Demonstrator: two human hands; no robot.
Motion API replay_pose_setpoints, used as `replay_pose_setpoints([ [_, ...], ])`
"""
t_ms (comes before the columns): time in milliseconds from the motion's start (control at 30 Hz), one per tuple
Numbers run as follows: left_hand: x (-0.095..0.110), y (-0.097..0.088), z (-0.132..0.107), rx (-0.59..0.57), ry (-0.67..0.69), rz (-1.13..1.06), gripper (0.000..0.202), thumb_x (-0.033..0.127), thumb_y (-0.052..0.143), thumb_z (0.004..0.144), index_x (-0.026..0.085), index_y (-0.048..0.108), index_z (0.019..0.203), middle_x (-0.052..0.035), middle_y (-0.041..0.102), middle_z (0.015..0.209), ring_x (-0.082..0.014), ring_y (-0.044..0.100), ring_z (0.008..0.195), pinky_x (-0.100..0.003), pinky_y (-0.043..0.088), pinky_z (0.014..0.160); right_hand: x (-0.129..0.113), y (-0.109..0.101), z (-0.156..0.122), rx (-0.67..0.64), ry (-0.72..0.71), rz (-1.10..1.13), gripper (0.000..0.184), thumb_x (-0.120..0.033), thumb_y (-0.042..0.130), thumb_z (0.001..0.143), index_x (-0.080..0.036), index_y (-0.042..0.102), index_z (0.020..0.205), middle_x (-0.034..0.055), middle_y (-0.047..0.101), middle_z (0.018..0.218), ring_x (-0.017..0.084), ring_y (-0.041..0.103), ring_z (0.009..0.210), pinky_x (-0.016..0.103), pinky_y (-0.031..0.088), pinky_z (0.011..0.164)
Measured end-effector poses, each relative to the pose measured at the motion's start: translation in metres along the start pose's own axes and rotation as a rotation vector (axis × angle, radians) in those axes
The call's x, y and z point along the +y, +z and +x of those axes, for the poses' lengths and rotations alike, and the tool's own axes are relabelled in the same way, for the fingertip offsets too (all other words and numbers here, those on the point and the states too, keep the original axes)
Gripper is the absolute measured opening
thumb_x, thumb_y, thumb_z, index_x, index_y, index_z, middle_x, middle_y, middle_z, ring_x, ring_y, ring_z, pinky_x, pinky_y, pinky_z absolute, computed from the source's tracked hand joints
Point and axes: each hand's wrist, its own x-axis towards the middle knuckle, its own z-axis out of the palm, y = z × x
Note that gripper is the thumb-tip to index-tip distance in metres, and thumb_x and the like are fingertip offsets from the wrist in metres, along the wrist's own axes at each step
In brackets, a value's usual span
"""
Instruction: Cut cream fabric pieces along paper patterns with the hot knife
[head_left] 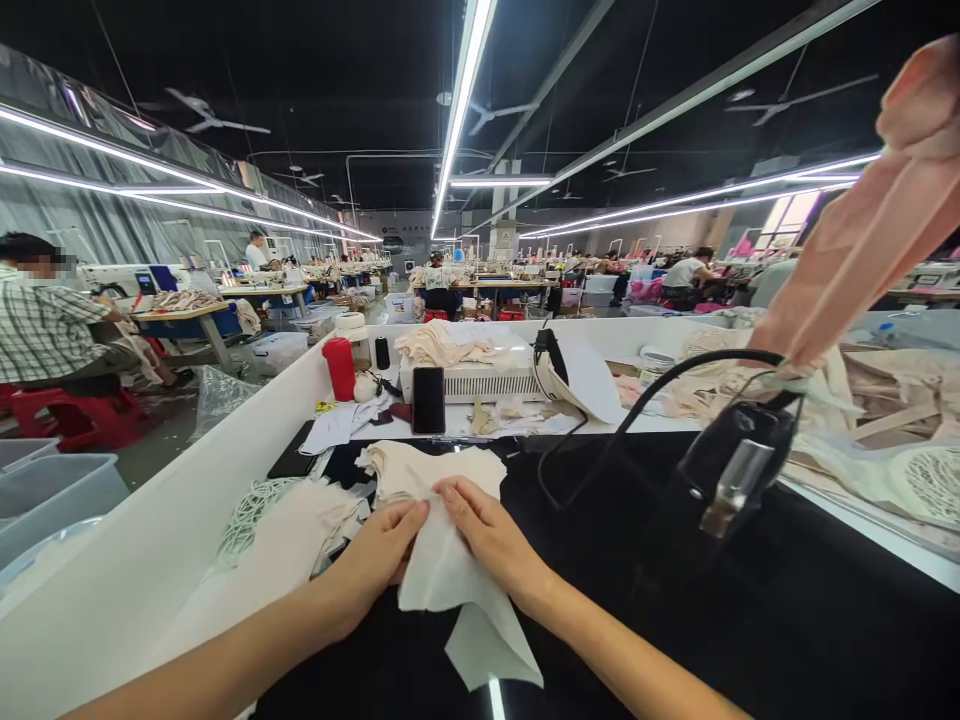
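1. Cream cloth (450, 585) lies on the black worktop (600, 560), right in front of the person, its lower end trailing toward the near edge.
2. Left hand (379, 560) and right hand (491, 540) each pinch its upper edge, fingertips nearly meeting. Neither is spread flat.
3. It looks light, thin and limp, so it is likely to fold or slide on the smooth top. A hold at the edges or corners, kept taut, seems best.
4. Behind it sits a pile (431, 465) of similar pieces, and a phone (428, 400) stands farther back.
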Motion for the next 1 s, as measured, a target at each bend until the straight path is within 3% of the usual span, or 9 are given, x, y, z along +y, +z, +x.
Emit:
replay_pose_setpoints([
  [133, 0.010, -0.019, 0.024, 0.125, 0.104, 0.161, 0.055, 0.074, 0.066, 0.078, 0.019, 0.062, 0.078, 0.0010, 0.061, 0.071, -0.0176, 0.054, 0.067, -0.027, 0.041, 0.058, 0.002, -0.014, 0.007, -0.051, 0.076, -0.044, 0.050, -0.068, 0.056, 0.090, -0.022, 0.061, 0.112, -0.0061, 0.046, 0.063, 0.013, 0.039, 0.058, 0.026, 0.030, 0.055],
  [300, 0.020, -0.050, 0.066, 0.297, 0.203, 0.375, 0.043, 0.059, 0.062, 0.092, 0.018, 0.063, 0.077, 0.0021, 0.062, 0.076, -0.0175, 0.057, 0.073, -0.027, 0.043, 0.065, 0.011, -0.044, 0.026, 0.029, 0.090, -0.158, 0.040, -0.053, 0.071, 0.083, -0.022, 0.064, 0.108, -0.0105, 0.033, 0.056, 0.011, 0.031, 0.054, 0.024, 0.024, 0.054],
  [433, 0.016, -0.065, 0.101, 0.376, 0.154, 0.503, 0.032, 0.046, 0.064, 0.101, 0.014, 0.067, 0.096, -0.0009, 0.066, 0.090, -0.0173, 0.065, 0.079, -0.032, 0.056, 0.072, 0.027, -0.070, 0.045, 0.130, 0.066, -0.238, 0.038, -0.052, 0.069, 0.082, -0.021, 0.065, 0.104, -0.0105, 0.033, 0.056, 0.011, 0.031, 0.054, 0.025, 0.025, 0.055],
  [533, 0.008, -0.067, 0.119, 0.398, 0.077, 0.551, 0.031, 0.044, 0.064, 0.102, 0.013, 0.068, 0.109, -0.0037, 0.069, 0.103, -0.0196, 0.069, 0.087, -0.035, 0.060, 0.076, 0.040, -0.084, 0.056, 0.207, 0.045, -0.303, 0.039, -0.052, 0.066, 0.082, -0.020, 0.065, 0.104, -0.0088, 0.040, 0.059, 0.013, 0.039, 0.056, 0.026, 0.030, 0.056],
  [767, -0.004, -0.067, 0.127, 0.422, 0.007, 0.597, 0.033, 0.041, 0.065, 0.101, 0.015, 0.066, 0.121, -0.0074, 0.068, 0.120, -0.0248, 0.069, 0.104, -0.043, 0.060, 0.088, 0.061, -0.094, 0.068, 0.293, 0.000, -0.521, 0.032, -0.046, 0.063, 0.083, -0.021, 0.068, 0.103, -0.0019, 0.060, 0.076, 0.019, 0.055, 0.074, 0.030, 0.040, 0.070],
  [1000, -0.010, -0.069, 0.126, 0.426, -0.081, 0.557, 0.032, 0.041, 0.064, 0.102, 0.015, 0.065, 0.122, -0.0078, 0.068, 0.119, -0.0225, 0.069, 0.100, -0.041, 0.061, 0.085, 0.054, -0.083, 0.068, 0.306, -0.008, -0.796, 0.023, -0.028, 0.058, 0.092, -0.021, 0.068, 0.112, 0.0071, 0.071, 0.099, 0.025, 0.064, 0.092, 0.034, 0.045, 0.078],
])
